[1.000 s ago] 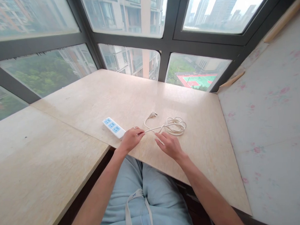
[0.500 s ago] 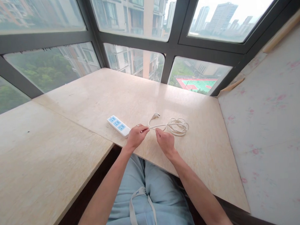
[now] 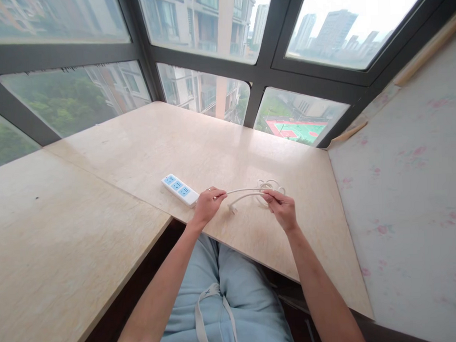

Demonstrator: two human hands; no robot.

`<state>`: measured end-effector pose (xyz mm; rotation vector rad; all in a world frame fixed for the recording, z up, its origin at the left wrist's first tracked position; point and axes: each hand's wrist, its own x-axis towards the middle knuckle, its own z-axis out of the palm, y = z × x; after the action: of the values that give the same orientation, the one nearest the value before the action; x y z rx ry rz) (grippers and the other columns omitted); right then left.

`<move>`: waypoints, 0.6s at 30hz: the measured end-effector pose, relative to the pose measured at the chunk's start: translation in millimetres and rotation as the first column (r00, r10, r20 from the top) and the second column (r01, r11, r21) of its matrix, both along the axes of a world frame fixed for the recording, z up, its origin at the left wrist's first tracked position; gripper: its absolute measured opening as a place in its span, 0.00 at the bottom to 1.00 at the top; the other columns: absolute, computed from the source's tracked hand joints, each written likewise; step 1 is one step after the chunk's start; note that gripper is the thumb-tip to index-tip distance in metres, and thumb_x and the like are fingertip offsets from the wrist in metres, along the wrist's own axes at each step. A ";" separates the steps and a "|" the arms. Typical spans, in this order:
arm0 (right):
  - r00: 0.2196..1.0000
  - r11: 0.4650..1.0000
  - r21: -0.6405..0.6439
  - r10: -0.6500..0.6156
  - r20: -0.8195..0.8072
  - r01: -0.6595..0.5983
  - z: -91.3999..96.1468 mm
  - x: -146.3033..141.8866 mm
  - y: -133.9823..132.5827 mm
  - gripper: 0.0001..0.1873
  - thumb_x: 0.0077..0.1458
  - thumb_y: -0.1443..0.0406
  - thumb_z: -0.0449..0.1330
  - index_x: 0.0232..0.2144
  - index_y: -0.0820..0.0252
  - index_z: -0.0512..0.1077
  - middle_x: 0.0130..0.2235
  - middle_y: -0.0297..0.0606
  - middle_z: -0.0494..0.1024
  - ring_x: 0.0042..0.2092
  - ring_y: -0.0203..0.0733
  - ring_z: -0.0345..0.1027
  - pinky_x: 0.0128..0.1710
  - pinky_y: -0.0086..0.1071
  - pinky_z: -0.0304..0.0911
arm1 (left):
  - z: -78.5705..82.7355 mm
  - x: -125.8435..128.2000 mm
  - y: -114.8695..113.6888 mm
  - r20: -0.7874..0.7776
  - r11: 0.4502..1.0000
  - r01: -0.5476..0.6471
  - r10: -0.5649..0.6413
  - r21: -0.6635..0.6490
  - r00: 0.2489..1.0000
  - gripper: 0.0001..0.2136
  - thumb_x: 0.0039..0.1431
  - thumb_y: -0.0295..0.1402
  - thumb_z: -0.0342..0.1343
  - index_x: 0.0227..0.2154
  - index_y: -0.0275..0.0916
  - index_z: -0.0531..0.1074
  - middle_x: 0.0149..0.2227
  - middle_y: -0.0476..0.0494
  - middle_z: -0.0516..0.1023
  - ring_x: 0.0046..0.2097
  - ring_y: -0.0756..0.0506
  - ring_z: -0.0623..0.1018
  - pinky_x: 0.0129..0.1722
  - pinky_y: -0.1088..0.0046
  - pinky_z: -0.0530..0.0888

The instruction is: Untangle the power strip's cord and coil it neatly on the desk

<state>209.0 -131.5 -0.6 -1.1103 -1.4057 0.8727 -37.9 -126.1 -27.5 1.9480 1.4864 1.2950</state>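
Note:
A white power strip (image 3: 180,189) with blue sockets lies near the front edge of the beige stone sill (image 3: 196,142). Its white cord (image 3: 244,192) runs right into a loose coil (image 3: 268,185). My left hand (image 3: 207,206) pinches the cord just right of the strip. My right hand (image 3: 283,210) is closed on the cord at the coil, holding a doubled length taut between both hands. The plug (image 3: 231,208) dangles just under this span, close to the sill.
Dark-framed windows (image 3: 257,74) wrap the back of the sill. A second stone slab (image 3: 57,234) lies to the left. A floral-papered wall (image 3: 410,183) rises on the right. My lap in light blue trousers (image 3: 225,292) sits below the sill edge.
My right hand slid right along the cord from beside my left hand to the coil. The plug moved from behind the cord to under it, nearer me.

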 end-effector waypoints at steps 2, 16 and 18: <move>0.965 0.998 -0.055 0.020 -0.262 -0.035 3.5 2.2 3.0 0.16 0.47 0.53 0.67 0.33 0.58 0.77 0.15 0.24 0.60 0.16 0.28 0.48 0.16 0.25 0.46 | -2.4 1.0 -0.5 0.011 1.000 0.000 0.000 -0.012 1.000 0.03 0.57 0.29 0.61 0.33 0.42 0.79 0.34 0.47 0.80 0.36 0.47 0.78 0.39 0.70 0.73; 0.788 0.869 -0.394 -0.009 -0.615 -0.298 61.5 -20.1 62.0 0.09 0.62 0.59 0.57 0.31 0.57 0.67 0.14 0.19 0.47 0.15 0.27 0.37 0.15 0.22 0.42 | 0.5 -0.2 -22.5 -0.023 0.996 0.086 -0.087 -0.040 0.996 0.03 0.58 0.28 0.58 0.33 0.40 0.77 0.34 0.45 0.79 0.38 0.46 0.78 0.40 0.68 0.74; 0.792 0.807 -0.487 -0.039 -0.609 -0.335 59.8 -35.1 64.5 0.08 0.61 0.61 0.57 0.31 0.58 0.66 0.14 0.18 0.48 0.14 0.27 0.37 0.15 0.22 0.40 | 3.3 0.4 -24.4 -0.046 0.996 0.081 -0.083 -0.046 0.996 0.03 0.58 0.28 0.58 0.33 0.40 0.76 0.34 0.46 0.78 0.37 0.46 0.78 0.40 0.68 0.74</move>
<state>174.0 -67.0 59.2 -1.0137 -0.7027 1.6873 -37.5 -150.4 -24.3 2.0029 1.4294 1.1791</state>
